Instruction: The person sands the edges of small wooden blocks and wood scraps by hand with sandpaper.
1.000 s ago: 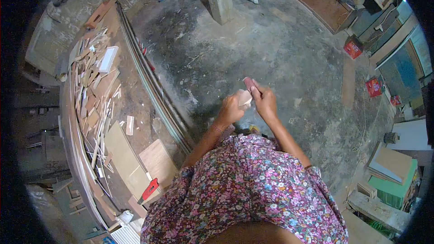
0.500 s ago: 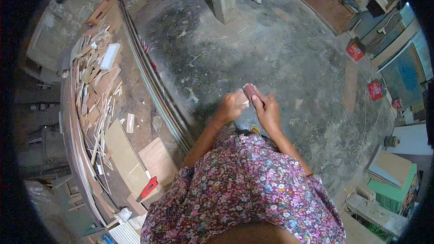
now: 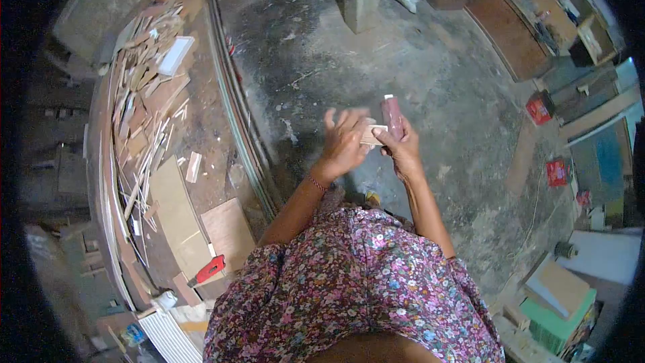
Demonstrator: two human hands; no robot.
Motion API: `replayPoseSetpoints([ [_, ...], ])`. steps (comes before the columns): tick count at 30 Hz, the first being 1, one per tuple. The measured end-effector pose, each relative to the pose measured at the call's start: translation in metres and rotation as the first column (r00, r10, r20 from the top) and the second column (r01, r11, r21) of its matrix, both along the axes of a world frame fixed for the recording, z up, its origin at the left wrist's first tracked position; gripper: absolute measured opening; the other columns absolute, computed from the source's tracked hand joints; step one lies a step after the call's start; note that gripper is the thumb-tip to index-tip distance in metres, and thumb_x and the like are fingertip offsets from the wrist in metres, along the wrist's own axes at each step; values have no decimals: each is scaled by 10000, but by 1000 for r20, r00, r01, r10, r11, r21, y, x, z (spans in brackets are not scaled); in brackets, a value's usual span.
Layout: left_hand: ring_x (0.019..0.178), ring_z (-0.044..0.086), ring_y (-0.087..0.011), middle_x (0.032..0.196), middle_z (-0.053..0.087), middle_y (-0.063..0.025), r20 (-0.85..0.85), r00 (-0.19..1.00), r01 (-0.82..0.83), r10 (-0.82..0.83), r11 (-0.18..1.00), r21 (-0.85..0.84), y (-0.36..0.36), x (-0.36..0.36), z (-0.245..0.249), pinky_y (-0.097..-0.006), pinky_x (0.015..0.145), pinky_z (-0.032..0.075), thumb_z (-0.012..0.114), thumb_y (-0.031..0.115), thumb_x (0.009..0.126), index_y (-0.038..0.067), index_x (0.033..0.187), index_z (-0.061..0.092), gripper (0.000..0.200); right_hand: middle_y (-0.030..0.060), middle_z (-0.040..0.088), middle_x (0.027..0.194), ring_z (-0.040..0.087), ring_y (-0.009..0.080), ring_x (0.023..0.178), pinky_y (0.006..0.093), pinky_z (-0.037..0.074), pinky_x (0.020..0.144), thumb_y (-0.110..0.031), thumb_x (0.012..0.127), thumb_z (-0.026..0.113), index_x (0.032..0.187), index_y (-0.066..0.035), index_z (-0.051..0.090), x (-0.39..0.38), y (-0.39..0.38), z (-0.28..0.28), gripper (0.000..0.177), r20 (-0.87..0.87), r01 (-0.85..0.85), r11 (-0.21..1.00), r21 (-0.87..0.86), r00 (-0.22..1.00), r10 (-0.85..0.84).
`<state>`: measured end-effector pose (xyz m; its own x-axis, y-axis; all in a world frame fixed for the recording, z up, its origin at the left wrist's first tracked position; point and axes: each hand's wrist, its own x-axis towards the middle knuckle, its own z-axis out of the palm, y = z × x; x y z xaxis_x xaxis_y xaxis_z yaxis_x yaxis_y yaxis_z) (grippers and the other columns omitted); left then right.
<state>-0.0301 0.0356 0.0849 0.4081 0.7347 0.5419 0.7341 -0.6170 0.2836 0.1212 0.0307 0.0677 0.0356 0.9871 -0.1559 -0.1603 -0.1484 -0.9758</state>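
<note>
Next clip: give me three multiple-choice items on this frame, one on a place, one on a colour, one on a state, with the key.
1. Where does the red-handled tool lie?
A. on the workbench, at the person's left
B. hanging on a wall
C. inside a bucket

2. What colour is the block in the right hand?
A. green
B. reddish-pink
C. blue

3. How is the left hand?
A. clenched in a fist
B. tucked in a pocket
C. fingers spread, against the small wooden piece

Key: 1 A, it rests on the bench's near end among boards; 2 B, the block shows reddish-pink above the fingers; 3 C, the fingers fan out beside the piece.
</note>
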Motion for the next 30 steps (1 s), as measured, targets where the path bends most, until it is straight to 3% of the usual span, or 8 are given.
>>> replayPoseSetpoints([
  [2,898,548,-275,935,560,-134,91,927,-373,364,921,115,3,-2,7,-364,854,370,709,211,682,18,1015,517,430,54,559,922,534,105,718,225,448,539,-206,691,745,1243,34,393,-9,10,-4,697,-27,58,998,13,998,-58],
  [4,897,550,-245,954,554,-122,413,766,-456,492,870,-189,4,-7,1,-347,808,400,635,266,769,5,1062,483,421,93,544,1003,535,138,820,256,460,660,-207,701,737,1239,45,388,-23,18,-5,689,68,140,983,119,986,-149],
  [6,926,546,-223,1025,541,-105,754,336,77,564,782,-619,3,-17,-35,-338,741,436,515,342,870,-10,1154,426,461,139,497,1132,506,185,985,309,417,851,-201,721,720,1266,40,370,-43,15,11,692,144,175,975,137,970,-194],
  [9,875,545,-195,997,540,-75,720,-13,535,693,613,-581,7,-25,-71,-308,676,456,382,385,923,-12,1147,428,458,135,508,1106,517,203,969,312,424,835,-182,723,704,1298,11,355,-72,15,-2,701,288,13,906,423,946,-148],
  [10,819,551,-196,941,553,-70,756,-234,439,611,760,-479,13,-17,-76,-315,653,451,412,345,912,4,1071,475,381,138,519,993,534,250,903,336,446,786,-193,748,668,1312,-82,387,-76,11,-5,640,444,-113,850,514,883,-151],
  [12,726,559,-190,840,561,-52,791,407,120,457,832,-542,14,-43,-98,-315,626,455,465,308,880,14,986,522,318,141,502,915,531,271,855,346,455,743,-206,770,639,1295,-135,423,-79,2,-2,572,602,-316,853,416,799,2],
  [16,579,514,-142,755,533,2,746,-73,519,661,664,-538,17,-39,-93,-284,522,436,483,315,870,26,1056,535,348,135,485,836,548,306,700,398,470,604,-243,820,577,1239,-179,496,-69,11,9,431,791,-441,828,345,612,-3],
  [30,497,426,-31,679,493,60,687,49,688,725,474,-549,-10,-14,-74,-177,370,295,505,316,875,108,912,566,220,163,470,741,521,298,577,385,438,498,-276,834,567,1141,-182,587,-40,4,-12,321,802,-300,853,427,561,-204],
])
